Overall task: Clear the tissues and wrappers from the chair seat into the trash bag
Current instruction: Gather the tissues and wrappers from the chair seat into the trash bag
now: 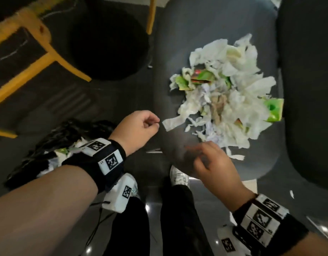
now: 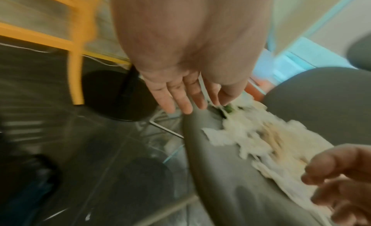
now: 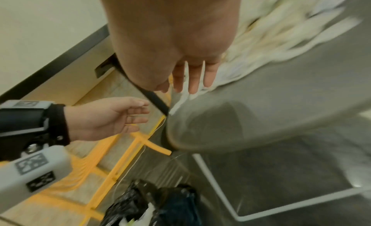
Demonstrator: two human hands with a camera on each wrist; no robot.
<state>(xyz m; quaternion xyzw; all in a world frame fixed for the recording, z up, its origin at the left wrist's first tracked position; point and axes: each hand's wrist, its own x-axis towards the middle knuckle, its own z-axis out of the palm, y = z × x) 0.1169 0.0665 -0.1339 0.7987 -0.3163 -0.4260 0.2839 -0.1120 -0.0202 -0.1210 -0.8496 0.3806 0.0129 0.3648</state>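
A heap of torn white tissues (image 1: 224, 100) mixed with green wrappers (image 1: 273, 109) lies on the grey chair seat (image 1: 187, 43). My left hand (image 1: 150, 124) hovers empty just off the seat's left edge; the left wrist view shows its fingers (image 2: 186, 99) straight. My right hand (image 1: 205, 157), blurred, is over the seat's near edge beside the closest tissue scraps, fingers (image 3: 190, 80) extended and holding nothing. The black trash bag (image 1: 48, 141) sits on the floor at the lower left, below my left wrist, with tissues and a green wrapper inside; it also shows in the right wrist view (image 3: 136, 202).
A yellow chair frame (image 1: 39, 58) and a black round base (image 1: 107, 43) stand on the floor to the left. Another dark chair (image 1: 311, 89) is close on the right. My legs and a white shoe (image 1: 178, 176) are below the seat. A small scrap (image 1: 291, 194) lies on the floor.
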